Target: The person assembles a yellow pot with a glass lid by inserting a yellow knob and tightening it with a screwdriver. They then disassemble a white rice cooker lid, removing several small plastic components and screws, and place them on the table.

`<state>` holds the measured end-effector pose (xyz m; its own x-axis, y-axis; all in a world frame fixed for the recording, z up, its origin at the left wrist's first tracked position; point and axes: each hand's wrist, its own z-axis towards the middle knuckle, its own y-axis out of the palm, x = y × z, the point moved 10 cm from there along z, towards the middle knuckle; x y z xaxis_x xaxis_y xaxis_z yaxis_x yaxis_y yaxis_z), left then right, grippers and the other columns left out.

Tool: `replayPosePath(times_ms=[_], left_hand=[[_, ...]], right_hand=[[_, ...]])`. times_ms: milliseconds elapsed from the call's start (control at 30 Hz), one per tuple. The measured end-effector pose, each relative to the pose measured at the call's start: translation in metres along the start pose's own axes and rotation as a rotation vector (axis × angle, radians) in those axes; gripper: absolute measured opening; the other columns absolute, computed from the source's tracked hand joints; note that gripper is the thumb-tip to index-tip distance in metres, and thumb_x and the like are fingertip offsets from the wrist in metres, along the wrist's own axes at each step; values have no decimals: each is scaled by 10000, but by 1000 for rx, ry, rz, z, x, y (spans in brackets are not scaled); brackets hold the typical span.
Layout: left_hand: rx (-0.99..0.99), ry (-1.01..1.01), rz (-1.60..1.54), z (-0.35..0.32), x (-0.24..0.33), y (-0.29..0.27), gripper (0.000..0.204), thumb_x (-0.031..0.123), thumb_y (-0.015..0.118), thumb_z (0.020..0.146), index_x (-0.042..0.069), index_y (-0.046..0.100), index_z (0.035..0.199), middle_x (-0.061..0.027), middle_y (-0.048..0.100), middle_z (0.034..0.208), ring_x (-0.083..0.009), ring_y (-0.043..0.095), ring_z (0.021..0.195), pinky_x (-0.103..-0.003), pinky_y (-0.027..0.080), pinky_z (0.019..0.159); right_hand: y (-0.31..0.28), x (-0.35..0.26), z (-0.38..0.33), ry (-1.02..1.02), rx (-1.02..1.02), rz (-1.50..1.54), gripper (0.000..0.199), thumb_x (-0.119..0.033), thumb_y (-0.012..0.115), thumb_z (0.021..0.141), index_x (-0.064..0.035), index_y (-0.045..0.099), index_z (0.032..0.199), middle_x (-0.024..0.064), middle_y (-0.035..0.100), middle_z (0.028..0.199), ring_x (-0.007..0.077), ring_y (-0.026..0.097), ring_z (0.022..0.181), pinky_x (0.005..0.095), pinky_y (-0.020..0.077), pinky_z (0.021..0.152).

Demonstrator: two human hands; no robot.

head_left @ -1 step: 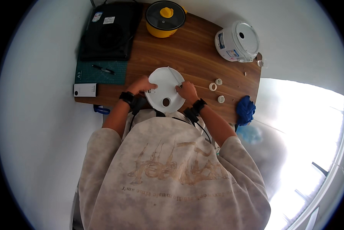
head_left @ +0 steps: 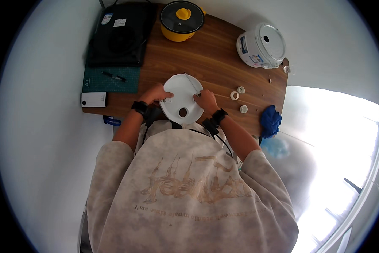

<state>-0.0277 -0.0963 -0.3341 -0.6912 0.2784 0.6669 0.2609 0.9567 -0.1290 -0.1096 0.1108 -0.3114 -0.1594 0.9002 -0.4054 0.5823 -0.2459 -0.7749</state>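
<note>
Both hands hold a round white plastic lid (head_left: 182, 99) flat over the near edge of the wooden worktop (head_left: 214, 55), just in front of the person's chest. The left hand (head_left: 155, 92) curls its grip around the lid's left rim; the right hand (head_left: 205, 99) pinches the right rim, fingers pressed onto the top face. The lid has a dark round hole near its near edge and a thin wire or rod lying across it.

The lid looks light and stiff, a thin moulded disc, likely smooth and a little slippery; the rim seems the safest place to take hold, away from the loose wire.

Relative to the lid: three small white rings (head_left: 239, 98) lie to the right, a blue cloth (head_left: 270, 120) beyond them, a white rice cooker (head_left: 261, 45) at the far right, a yellow pot (head_left: 182, 20) straight beyond, a black induction hob (head_left: 118, 36) and green cutting mat (head_left: 109, 79) to the far left. The floor around is pale, with bright glare on the right.
</note>
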Motion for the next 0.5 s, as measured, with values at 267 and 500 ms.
replayPosePath(times_ms=[267, 500], left_hand=[[-12, 48, 38, 11, -3, 2, 422, 271, 743, 829, 26, 679, 1166, -134, 734, 930, -248, 718, 738, -385, 594, 560], [-19, 83, -15, 14, -8, 6, 415, 261, 741, 831, 42, 680, 1178, -125, 733, 957, -244, 721, 779, -383, 598, 576]], right_hand=[[17, 24, 8, 153, -113, 113, 332, -266, 705, 767, 60, 696, 825, 250, 699, 827, 389, 701, 827, 458, 566, 764], [8, 17, 0, 163, -135, 323, 254, -218, 708, 754, 22, 684, 671, 110, 647, 558, 243, 672, 532, 355, 565, 584]])
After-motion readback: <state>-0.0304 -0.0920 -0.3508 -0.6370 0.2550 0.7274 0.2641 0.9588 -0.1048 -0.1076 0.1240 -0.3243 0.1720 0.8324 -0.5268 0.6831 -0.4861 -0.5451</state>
